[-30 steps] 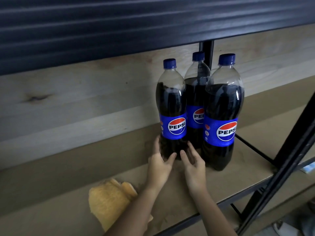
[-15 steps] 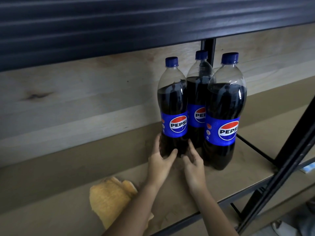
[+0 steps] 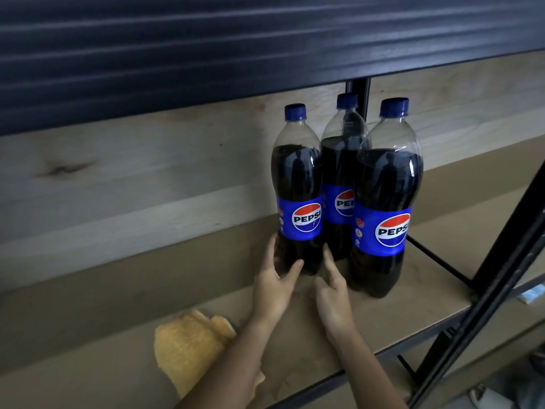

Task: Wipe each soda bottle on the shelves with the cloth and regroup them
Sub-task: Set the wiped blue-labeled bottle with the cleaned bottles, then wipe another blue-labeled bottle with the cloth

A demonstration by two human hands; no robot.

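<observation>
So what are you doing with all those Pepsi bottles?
A person is tidying three Pepsi bottles on a wooden shelf. Both hands are at the bottom of the left bottle: the left hand cups its left side, and the right hand reaches in beside it with straight fingers. The back bottle and the right bottle stand upright, packed close. The yellow cloth lies on the shelf to the left, with nobody holding it.
</observation>
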